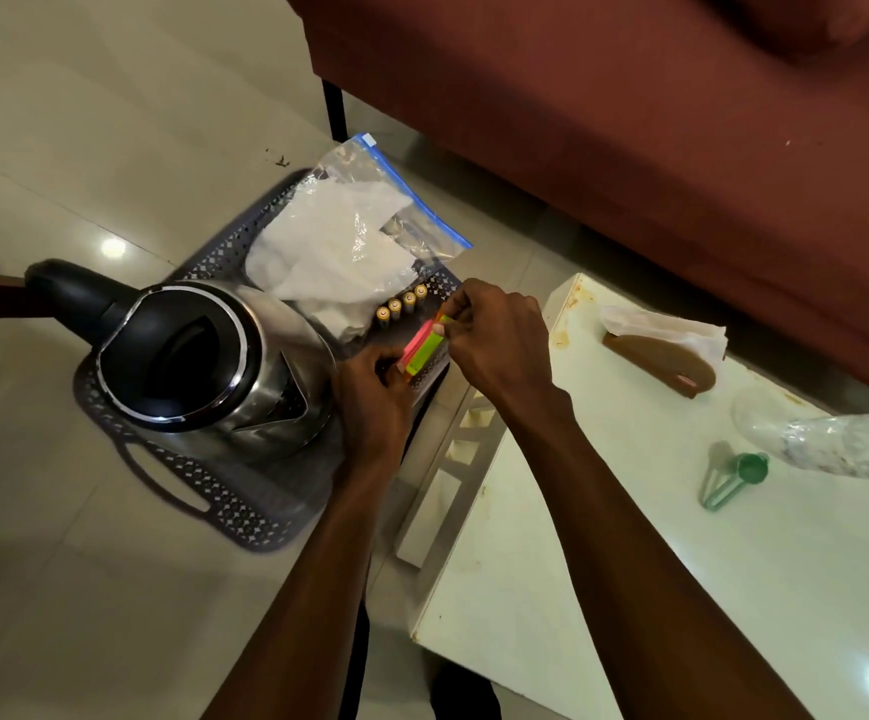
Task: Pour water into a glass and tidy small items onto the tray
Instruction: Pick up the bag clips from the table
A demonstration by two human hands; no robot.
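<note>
A grey perforated tray [204, 491] lies on the floor. On it stand a steel kettle [198, 356] with a black lid, a zip bag [354, 231] holding white cloth, and a row of several batteries [401, 304]. Both hands hold a pink and green stack of sticky notes [422, 348] over the tray's right edge. My left hand [370, 397] grips its near end, and my right hand [495, 340] pinches its far end. A clear glass [827, 441] lies on its side on the white table [630, 563].
On the table lie a green scoop [733, 480], a brown holder [666, 363] and white tissue [666, 324]. A maroon sofa [630, 122] fills the back. A black sofa leg [336, 111] stands behind the tray. Pale floor tiles surround the tray.
</note>
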